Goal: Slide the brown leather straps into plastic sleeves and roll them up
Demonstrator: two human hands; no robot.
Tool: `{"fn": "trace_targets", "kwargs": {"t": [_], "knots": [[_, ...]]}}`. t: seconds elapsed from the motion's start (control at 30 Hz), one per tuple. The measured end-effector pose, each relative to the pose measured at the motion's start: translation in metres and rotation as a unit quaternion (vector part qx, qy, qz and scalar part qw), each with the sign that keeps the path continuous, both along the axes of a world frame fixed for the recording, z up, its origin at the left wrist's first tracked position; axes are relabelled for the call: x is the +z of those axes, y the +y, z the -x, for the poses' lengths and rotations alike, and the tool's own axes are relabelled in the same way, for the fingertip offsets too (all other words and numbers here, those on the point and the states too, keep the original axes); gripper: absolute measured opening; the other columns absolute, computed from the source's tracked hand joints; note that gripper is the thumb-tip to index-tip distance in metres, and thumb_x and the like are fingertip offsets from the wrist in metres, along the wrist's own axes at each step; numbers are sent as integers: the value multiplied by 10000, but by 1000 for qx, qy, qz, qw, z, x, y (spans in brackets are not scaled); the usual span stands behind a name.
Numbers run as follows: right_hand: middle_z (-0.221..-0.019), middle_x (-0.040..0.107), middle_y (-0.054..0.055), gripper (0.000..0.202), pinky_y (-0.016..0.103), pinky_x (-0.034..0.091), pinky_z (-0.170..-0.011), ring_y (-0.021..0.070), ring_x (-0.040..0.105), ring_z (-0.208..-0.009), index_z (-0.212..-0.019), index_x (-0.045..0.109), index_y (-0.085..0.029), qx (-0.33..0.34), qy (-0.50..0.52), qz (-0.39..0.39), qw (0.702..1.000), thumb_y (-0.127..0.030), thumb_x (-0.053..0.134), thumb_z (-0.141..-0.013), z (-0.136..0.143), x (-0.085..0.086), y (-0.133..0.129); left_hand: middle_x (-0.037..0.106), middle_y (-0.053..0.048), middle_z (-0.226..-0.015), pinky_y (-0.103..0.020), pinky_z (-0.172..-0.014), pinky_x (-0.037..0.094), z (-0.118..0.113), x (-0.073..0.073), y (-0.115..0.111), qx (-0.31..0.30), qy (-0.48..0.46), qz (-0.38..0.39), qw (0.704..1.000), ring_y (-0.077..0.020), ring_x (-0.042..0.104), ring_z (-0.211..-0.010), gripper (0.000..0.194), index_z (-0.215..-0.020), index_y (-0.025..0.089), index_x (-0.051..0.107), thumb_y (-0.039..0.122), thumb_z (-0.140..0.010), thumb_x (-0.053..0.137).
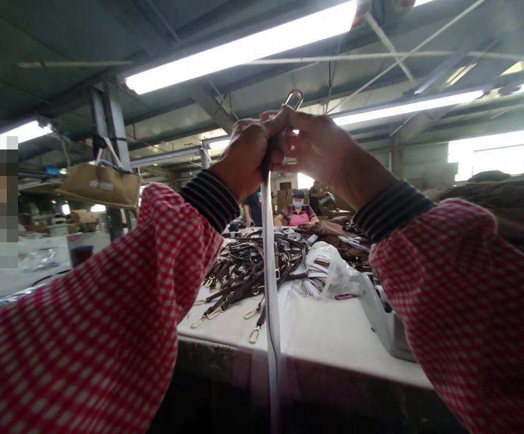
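The long strap point(270, 259) hung upright, its metal clasp point(295, 92) uppermost, its dark upper part between the hands and its pale length falling in front of the table's edge. The left hand point(250, 141) was closed around the upper part, and the right hand point(323, 141) pinched it just below the clasp, fingers curled. The exact meeting of the fingertips was hidden.

Good handling, as far as could be judged, called for a firm left grip and a light right pinch, so that 1 hand bore the weight while the other felt for folds or twists at the clasp. The hanging length was best left straight and free of the heap. With the ceiling light point(244, 45) glaring behind, a slight tilt of the clasp would probably have shown its fitting better.

Beyond the strap, a heap of dark straps point(239, 271) lay tangled on the white table point(334, 325), several clasps towards the near edge. Beside it stood a clear plastic bag point(333, 265), and farther right a grey device point(382, 319). A masked person point(298, 211) was across the table.
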State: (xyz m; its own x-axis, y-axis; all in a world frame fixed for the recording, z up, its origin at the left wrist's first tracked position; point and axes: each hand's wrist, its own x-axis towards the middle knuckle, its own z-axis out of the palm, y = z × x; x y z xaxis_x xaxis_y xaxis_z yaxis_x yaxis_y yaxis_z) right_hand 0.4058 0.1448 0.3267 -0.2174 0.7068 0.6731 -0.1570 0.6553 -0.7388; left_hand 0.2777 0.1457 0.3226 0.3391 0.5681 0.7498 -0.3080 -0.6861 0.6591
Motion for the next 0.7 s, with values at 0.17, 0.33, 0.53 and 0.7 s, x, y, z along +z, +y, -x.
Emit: {"fn": "trace_targets", "kwargs": {"t": [0.17,0.33,0.53,0.7], "knots": [[-777,690,14,388,296,558,-638,158,640,-658,-959,652,-236,74,19,66,995,-623,644,-938,29,-81,-8,566,33,-640,-190,-639,447,9,-12,11,56,-78,12,995,-68,532,-570,192,-884,129,568,125,-1042,461],[-516,537,-53,414,210,244,-385,67,309,-389,-968,692,-168,58,56,85,993,-578,641,-940,34,-167,-8,709,-38,-766,-262,-652,540,39,-56,22,89,-23,52,994,-147,676,-693,19,-891,153,621,149,-904,634],[-475,451,-61,500,235,195,-429,73,297,-413,-799,648,-157,-41,-132,127,982,-610,548,-985,-5,-215,-26,708,-47,-730,-194,-490,473,88,-119,26,87,120,112,983,-129,624,-594,201,-716,137,684,169,-641,868],[-487,428,-53,558,258,275,-513,92,338,-470,-630,463,-201,-113,-250,128,953,-628,543,-980,-31,-235,-47,706,-39,-698,-213,-518,490,103,-180,34,38,159,195,967,-121,598,-571,190,-683,141,704,184,-634,883]]}}
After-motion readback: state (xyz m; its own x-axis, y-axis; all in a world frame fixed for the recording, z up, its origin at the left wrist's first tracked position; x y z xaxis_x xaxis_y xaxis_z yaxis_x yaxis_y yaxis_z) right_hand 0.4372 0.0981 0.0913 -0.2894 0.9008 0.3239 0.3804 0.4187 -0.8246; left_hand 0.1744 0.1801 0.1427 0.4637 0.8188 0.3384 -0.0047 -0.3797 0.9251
